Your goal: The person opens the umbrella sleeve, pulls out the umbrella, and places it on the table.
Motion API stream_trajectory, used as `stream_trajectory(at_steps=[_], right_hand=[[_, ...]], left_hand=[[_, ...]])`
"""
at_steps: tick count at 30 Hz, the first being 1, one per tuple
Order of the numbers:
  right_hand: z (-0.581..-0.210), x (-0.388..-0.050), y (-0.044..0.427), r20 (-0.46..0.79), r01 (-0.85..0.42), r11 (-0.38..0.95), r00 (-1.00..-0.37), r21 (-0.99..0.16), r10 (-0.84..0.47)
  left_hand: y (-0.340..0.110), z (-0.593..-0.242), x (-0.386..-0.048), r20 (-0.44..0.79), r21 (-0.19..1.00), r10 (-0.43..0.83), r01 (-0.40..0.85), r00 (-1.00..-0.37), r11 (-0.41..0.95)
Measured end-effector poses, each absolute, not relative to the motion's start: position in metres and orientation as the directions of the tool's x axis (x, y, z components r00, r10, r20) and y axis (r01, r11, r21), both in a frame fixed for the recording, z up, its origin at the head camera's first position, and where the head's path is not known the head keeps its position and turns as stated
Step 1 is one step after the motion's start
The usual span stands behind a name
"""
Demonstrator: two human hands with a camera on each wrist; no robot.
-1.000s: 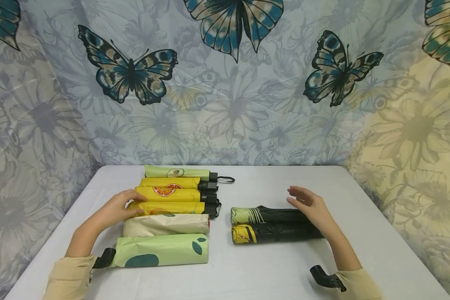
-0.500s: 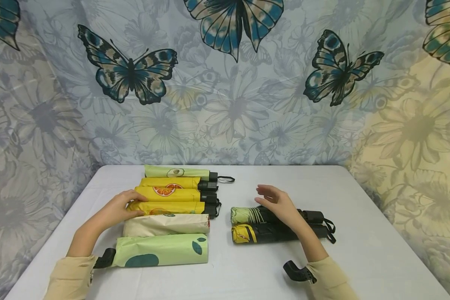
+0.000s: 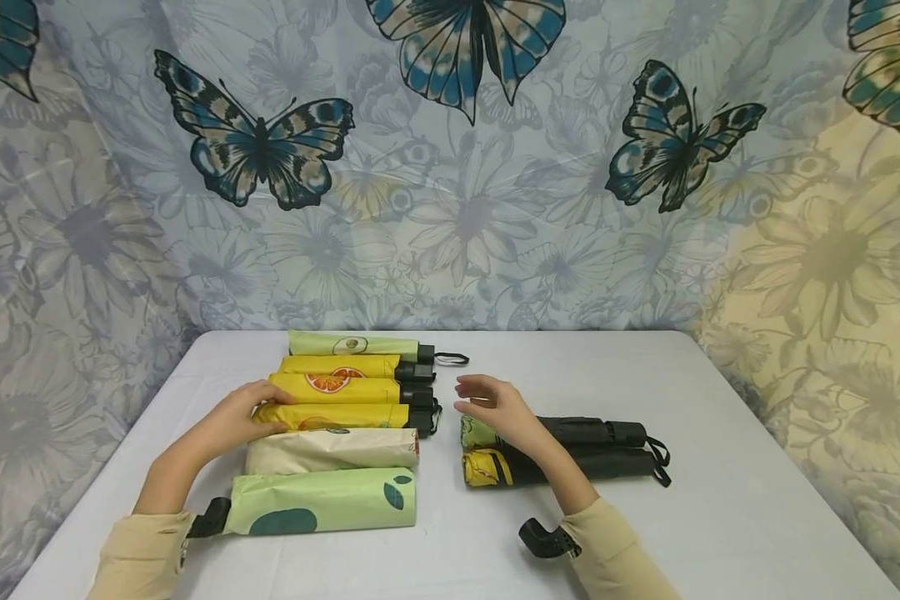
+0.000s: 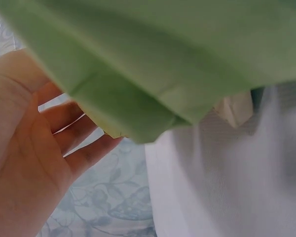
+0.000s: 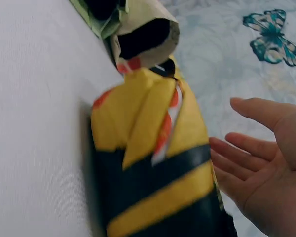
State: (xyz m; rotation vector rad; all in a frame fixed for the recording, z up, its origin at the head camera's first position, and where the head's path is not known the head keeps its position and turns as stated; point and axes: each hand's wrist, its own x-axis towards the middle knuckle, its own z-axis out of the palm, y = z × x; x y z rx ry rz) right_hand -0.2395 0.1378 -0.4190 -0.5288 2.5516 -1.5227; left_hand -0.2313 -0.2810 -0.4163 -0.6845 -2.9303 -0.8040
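My left hand [image 3: 232, 417] holds the left end of the nearest yellow folded umbrella [image 3: 352, 415], thumb on the near side, fingers on the far side. In the left wrist view, a green umbrella sleeve [image 4: 138, 64] hides the thumb tip. My right hand [image 3: 498, 410] hovers over the left ends of two black folded umbrellas, one with a green end [image 3: 476, 431] and one with a yellow end [image 3: 483, 468]. Its fingers are loosely bent, with nothing between them. In the right wrist view, the yellow-and-black umbrella [image 5: 158, 163] lies beside the fingers.
Two more yellow umbrellas [image 3: 345, 388] and an avocado-print one [image 3: 375, 345] lie behind. A cream sleeve [image 3: 330, 452] and a light-green umbrella [image 3: 330, 500] lie nearer, on the white table [image 3: 720, 500]. Black wrist cameras [image 3: 547, 540] stick out at the cuffs.
My right hand has moved left across the black umbrellas, from above their right part to their left ends, uncovering the black handles and loops. My left hand has stayed in place.
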Motion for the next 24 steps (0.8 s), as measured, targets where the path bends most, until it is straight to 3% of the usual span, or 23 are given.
stream_trajectory(at_steps=[24], right_hand=[[-0.423,-0.247,0.092,0.038,-0.315,0.454,-0.852,-0.833,-0.522]], left_hand=[[-0.282,-0.418,-0.232,0.133,0.492,0.415,0.424,-0.900,0.761]])
